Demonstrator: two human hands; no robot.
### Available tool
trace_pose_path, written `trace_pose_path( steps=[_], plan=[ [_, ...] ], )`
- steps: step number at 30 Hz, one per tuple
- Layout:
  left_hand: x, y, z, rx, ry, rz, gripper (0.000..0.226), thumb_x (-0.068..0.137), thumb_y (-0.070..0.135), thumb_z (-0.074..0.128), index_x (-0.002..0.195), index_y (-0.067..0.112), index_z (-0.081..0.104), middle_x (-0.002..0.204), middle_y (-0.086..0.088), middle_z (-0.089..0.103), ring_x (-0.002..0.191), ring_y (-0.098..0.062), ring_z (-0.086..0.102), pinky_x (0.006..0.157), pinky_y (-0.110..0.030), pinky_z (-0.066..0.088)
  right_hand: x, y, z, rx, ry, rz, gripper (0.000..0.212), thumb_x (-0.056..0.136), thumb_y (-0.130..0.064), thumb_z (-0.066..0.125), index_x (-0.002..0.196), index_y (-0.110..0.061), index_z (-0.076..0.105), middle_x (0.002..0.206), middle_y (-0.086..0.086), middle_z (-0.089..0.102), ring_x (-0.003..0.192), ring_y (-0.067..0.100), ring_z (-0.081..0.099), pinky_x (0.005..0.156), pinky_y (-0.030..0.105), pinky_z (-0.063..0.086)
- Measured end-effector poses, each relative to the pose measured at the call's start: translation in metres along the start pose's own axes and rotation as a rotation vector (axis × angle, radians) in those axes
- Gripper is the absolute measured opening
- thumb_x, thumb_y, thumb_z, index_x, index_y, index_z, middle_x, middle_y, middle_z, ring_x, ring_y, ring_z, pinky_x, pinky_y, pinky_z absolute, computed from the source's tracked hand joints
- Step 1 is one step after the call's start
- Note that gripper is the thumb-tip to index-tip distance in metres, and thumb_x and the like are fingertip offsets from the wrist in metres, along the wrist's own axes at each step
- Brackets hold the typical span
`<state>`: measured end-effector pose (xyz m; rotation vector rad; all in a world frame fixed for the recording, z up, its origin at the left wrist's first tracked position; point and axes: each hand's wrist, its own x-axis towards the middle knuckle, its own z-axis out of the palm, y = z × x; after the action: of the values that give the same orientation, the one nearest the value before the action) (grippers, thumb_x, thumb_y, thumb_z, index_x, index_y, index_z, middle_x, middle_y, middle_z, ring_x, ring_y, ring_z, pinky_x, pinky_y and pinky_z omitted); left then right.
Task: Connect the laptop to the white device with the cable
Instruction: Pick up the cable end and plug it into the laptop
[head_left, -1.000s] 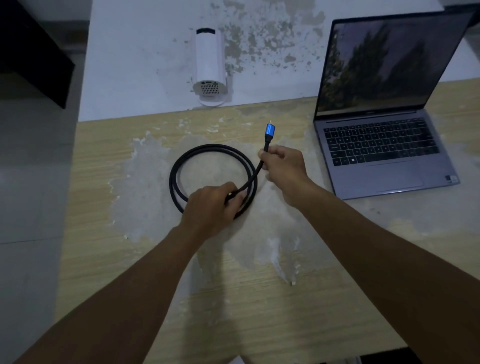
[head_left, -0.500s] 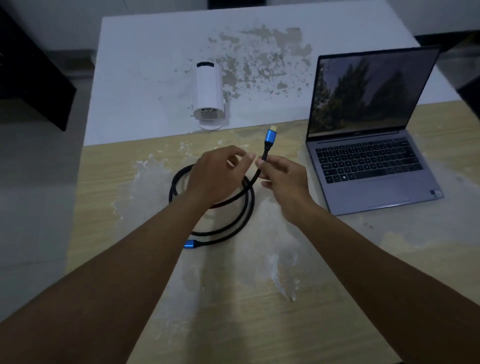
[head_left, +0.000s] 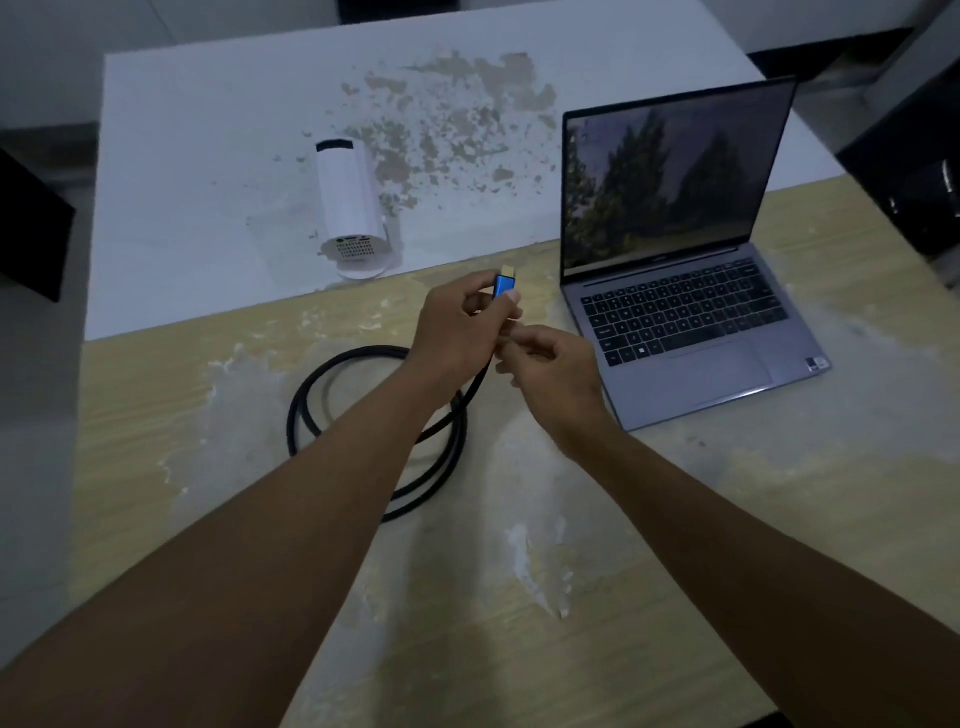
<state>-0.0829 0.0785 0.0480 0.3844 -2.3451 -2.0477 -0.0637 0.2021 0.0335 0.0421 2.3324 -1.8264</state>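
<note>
A black cable lies coiled on the wooden table, one end lifted. My left hand pinches its blue plug, whose gold tip points up and away. Just right of it and slightly nearer me, my right hand is curled with its fingertips at the cable below the plug; whether it grips the cable I cannot tell. The white device, a cylinder lying on its side with a vented end facing me, rests on the white table to the upper left. The open grey laptop stands at the right, its screen lit.
The wooden table has pale worn patches and butts against the white table with peeled paint. Dark furniture stands at the far left and more dark objects at the far right.
My left hand left the coil, rose and took hold of the blue plug. My right hand slid down from the plug to the cable below it. The view shifted back.
</note>
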Motion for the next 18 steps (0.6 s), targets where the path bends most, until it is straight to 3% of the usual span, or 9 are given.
trace_pose_path(
  steps=[3, 6, 9, 11, 12, 15, 18],
  plan=[
    [0.008, -0.006, 0.012, -0.035, -0.009, -0.048, 0.023, 0.094, 0.016, 0.062, 0.117, 0.015, 0.066, 0.085, -0.007, 0.073, 0.064, -0.01, 0.068, 0.061, -0.021, 0.058, 0.011, 0.006, -0.018, -0.095, 0.13, -0.059, 0.018, 0.091, -0.01, 0.063, 0.077, -0.018, 0.071, 0.076, 0.01, 0.072, 0.072, 0.028, 0.068, 0.065, 0.043, 0.056],
    [0.014, -0.017, 0.027, 0.101, -0.017, -0.034, 0.027, 0.096, 0.021, 0.059, 0.123, 0.017, 0.065, 0.083, -0.001, 0.073, 0.055, 0.0, 0.057, 0.053, -0.02, 0.05, 0.03, 0.012, -0.034, -0.106, 0.207, -0.018, 0.009, 0.093, -0.018, 0.065, 0.086, -0.015, 0.069, 0.078, 0.008, 0.07, 0.075, 0.025, 0.067, 0.071, 0.043, 0.057],
    [0.016, -0.026, 0.045, 0.2, -0.095, -0.006, 0.026, 0.099, 0.024, 0.055, 0.119, 0.018, 0.069, 0.085, -0.006, 0.073, 0.052, 0.005, 0.053, 0.058, -0.02, 0.04, 0.048, 0.022, -0.048, -0.099, 0.14, 0.026, 0.016, 0.095, -0.022, 0.064, 0.108, -0.016, 0.071, 0.094, 0.009, 0.072, 0.088, 0.025, 0.069, 0.08, 0.039, 0.06],
    [0.018, -0.029, 0.056, 0.213, -0.14, -0.014, 0.026, 0.1, 0.025, 0.052, 0.117, 0.018, 0.071, 0.098, -0.006, 0.072, 0.055, -0.01, 0.057, 0.056, -0.021, 0.037, 0.057, 0.03, -0.058, -0.117, 0.081, 0.006, 0.016, 0.096, -0.016, 0.063, 0.106, -0.01, 0.072, 0.094, 0.009, 0.073, 0.088, 0.024, 0.069, 0.082, 0.038, 0.059],
    [0.021, -0.032, 0.06, 0.22, -0.155, -0.022, 0.027, 0.1, 0.025, 0.051, 0.118, 0.018, 0.071, 0.101, -0.007, 0.072, 0.065, -0.019, 0.059, 0.055, -0.02, 0.037, 0.06, 0.034, -0.062, -0.129, 0.049, 0.0, 0.015, 0.096, -0.014, 0.062, 0.103, -0.007, 0.073, 0.092, 0.01, 0.073, 0.087, 0.024, 0.069, 0.081, 0.039, 0.058],
    [0.027, -0.044, 0.071, 0.258, -0.138, -0.024, 0.026, 0.097, 0.023, 0.058, 0.119, 0.015, 0.07, 0.102, -0.013, 0.074, 0.074, -0.025, 0.066, 0.062, -0.027, 0.049, 0.073, 0.048, -0.076, -0.127, -0.024, 0.041, 0.015, 0.096, -0.011, 0.062, 0.098, -0.001, 0.073, 0.089, 0.017, 0.072, 0.083, 0.026, 0.068, 0.079, 0.041, 0.056],
    [0.035, -0.057, 0.075, 0.31, -0.076, 0.046, 0.024, 0.088, 0.021, 0.072, 0.109, 0.011, 0.067, 0.083, -0.009, 0.071, 0.058, -0.016, 0.066, 0.058, -0.032, 0.056, 0.088, 0.062, -0.085, -0.173, -0.078, 0.045, 0.013, 0.095, -0.011, 0.064, 0.095, -0.002, 0.074, 0.083, 0.011, 0.07, 0.077, 0.019, 0.065, 0.074, 0.035, 0.054]
  ],
)
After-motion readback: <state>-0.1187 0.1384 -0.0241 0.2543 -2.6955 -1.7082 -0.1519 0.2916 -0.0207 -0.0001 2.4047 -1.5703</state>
